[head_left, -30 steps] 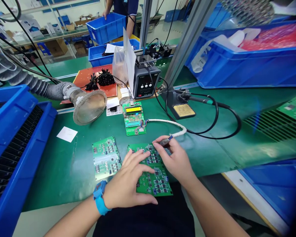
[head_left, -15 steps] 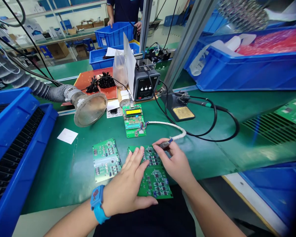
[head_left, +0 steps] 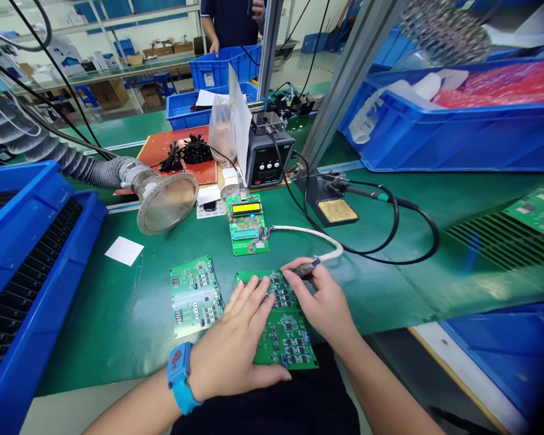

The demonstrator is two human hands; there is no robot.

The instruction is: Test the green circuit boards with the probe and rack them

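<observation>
My left hand (head_left: 236, 344) lies flat with fingers spread on a green circuit board panel (head_left: 288, 338) at the table's front edge. My right hand (head_left: 320, 299) pinches a small probe connector (head_left: 304, 268) on a white cable (head_left: 317, 235) and holds it at the panel's far right corner. The cable runs to a small green tester board with a lit yellow display (head_left: 247, 222). A second green circuit board (head_left: 194, 293) lies just left of my left hand. A blue watch (head_left: 180, 374) sits on my left wrist.
A metal fume-extraction funnel on a hose (head_left: 163, 198) hangs at the left. A soldering station (head_left: 267, 156) and iron stand with sponge (head_left: 335, 208) sit behind. Blue bins (head_left: 22, 241) flank the left and right (head_left: 439, 121). Another person stands by a blue bin (head_left: 222, 63) at the back.
My left hand has slid slightly left and its fingers have spread on the panel. My right hand keeps the probe at the same corner. The person behind has shifted right.
</observation>
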